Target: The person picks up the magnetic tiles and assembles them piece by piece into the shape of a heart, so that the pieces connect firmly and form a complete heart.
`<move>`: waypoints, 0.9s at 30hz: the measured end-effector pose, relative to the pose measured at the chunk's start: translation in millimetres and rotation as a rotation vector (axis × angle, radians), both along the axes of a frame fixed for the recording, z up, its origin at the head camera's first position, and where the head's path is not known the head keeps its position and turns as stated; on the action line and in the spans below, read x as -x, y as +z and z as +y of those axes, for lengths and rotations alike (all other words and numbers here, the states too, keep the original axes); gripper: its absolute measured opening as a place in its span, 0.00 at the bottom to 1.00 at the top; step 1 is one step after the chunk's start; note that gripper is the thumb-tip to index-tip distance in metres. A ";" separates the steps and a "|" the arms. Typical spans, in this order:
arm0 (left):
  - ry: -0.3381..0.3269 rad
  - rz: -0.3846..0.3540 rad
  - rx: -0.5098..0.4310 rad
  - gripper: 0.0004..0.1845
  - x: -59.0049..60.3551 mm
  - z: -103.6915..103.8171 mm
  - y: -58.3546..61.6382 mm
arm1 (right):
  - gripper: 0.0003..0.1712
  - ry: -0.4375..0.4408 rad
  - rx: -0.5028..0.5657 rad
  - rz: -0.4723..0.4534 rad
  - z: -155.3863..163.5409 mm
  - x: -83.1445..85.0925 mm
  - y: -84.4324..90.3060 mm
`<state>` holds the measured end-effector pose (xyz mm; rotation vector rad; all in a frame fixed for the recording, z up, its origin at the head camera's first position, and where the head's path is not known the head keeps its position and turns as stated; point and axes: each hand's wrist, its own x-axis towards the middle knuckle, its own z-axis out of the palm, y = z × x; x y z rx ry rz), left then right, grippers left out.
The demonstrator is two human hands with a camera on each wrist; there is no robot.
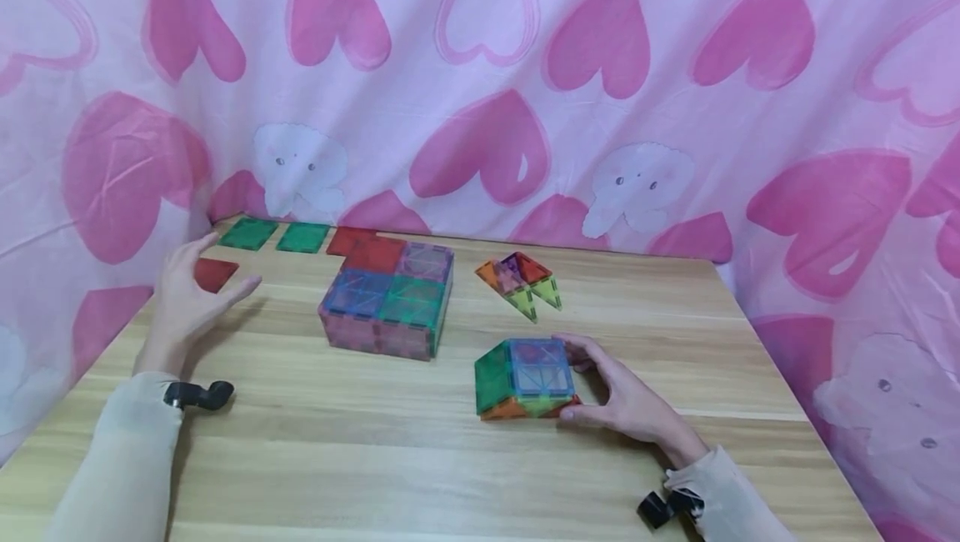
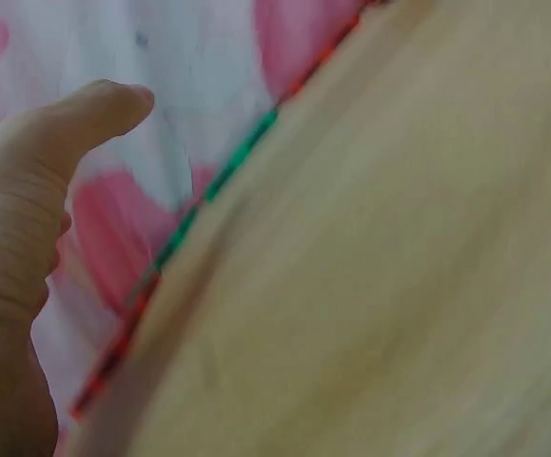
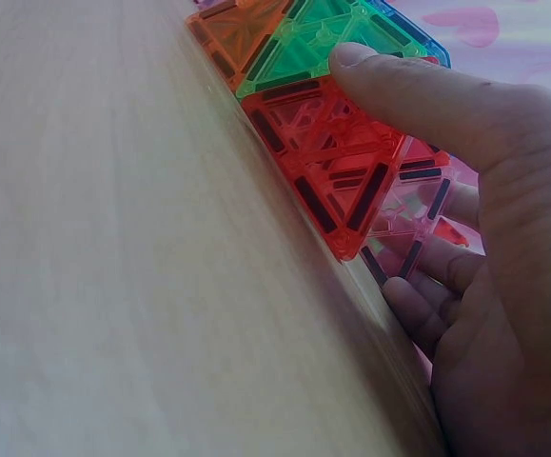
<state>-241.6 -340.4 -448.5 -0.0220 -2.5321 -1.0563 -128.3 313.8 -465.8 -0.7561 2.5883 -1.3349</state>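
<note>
- At left of frame, a person's left hand (image 1: pixel 183 300), in a pale sleeve, reaches over the wood-grain tabletop (image 1: pixel 337 459), thumb and fingers spread apart.
- Just beside it lies a flat translucent red plastic tile (image 1: pixel 217 274), partly hidden by the hand.
- At upper left, two flat green square tiles (image 1: pixel 302 238) and a second red tile (image 1: pixel 346 240) line the table's back edge.
- Left of centre stands a low box of translucent plastic tiles (image 1: pixel 405 302), topped with red, purple, blue and green squares, its front pink.
- Right of centre, farther back, rests a small orange, purple, red and yellow-green tile piece (image 1: pixel 517 277) with two pointed triangles.
- Below it in the frame sits a small block of translucent tiles (image 1: pixel 540 367), blue-topped, its left side green.
- At lower right, the right hand (image 1: pixel 630 396) grips that block's right end, thumb in front, fingers behind.
</note>
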 end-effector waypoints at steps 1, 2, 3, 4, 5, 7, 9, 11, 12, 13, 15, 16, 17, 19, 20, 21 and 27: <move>0.012 -0.011 0.008 0.53 -0.2 -3.5 -2.8 | 0.56 -0.001 0.001 0.003 0.1 0.2 0.3; 0.025 -0.023 0.018 0.53 -0.4 -7.2 -5.2 | 0.56 -0.001 0.001 0.008 0.3 0.5 0.4; 0.035 -0.034 0.025 0.53 -0.8 -10.7 -6.6 | 0.56 -0.002 0.000 0.009 0.4 0.8 0.6; 0.046 -0.049 0.041 0.54 -1.0 -14.4 -7.9 | 0.56 -0.002 0.000 0.008 0.4 1.0 0.7; 0.055 -0.071 0.055 0.55 -1.8 -17.9 -9.3 | 0.56 -0.001 0.000 0.009 0.6 1.0 0.7; 0.063 -0.122 0.088 0.56 -3.7 -24.1 -12.6 | 0.56 -0.003 -0.002 0.005 0.7 0.8 0.4; 0.060 -0.173 0.127 0.57 -5.1 -28.2 -15.7 | 0.55 -0.001 0.000 0.002 0.8 0.3 0.1; 0.045 -0.199 0.163 0.56 -5.2 -29.5 -17.9 | 0.55 0.000 0.002 0.002 0.7 -0.1 0.1; 0.036 -0.200 0.176 0.54 -4.9 -29.6 -18.5 | 0.55 -0.002 0.002 -0.001 0.6 -0.3 0.2; 0.024 -0.200 0.183 0.52 -4.0 -29.1 -18.2 | 0.55 -0.004 0.004 -0.006 0.7 -0.4 0.7; 0.002 -0.193 0.191 0.47 -2.8 -27.1 -17.1 | 0.55 -0.010 0.004 -0.010 1.1 -0.6 1.4; -0.009 -0.189 0.195 0.44 -2.5 -26.3 -16.6 | 0.55 -0.011 0.004 -0.011 1.3 -0.7 1.6; -0.020 -0.187 0.194 0.42 -2.6 -25.9 -16.3 | 0.55 -0.013 0.004 -0.013 1.6 -0.7 1.7; -0.037 -0.187 0.190 0.39 -3.2 -25.2 -16.0 | 0.55 -0.015 0.002 -0.014 2.0 -0.6 1.5; -0.043 -0.188 0.190 0.39 -3.6 -25.2 -15.8 | 0.55 -0.013 0.002 -0.011 2.2 -0.4 1.2; -0.048 -0.191 0.188 0.40 -4.1 -25.3 -15.7 | 0.55 -0.011 -0.001 -0.007 2.3 -0.3 0.8; -0.040 -0.212 0.198 0.51 -7.6 -26.1 -14.3 | 0.56 0.013 -0.006 0.012 2.3 1.1 -1.3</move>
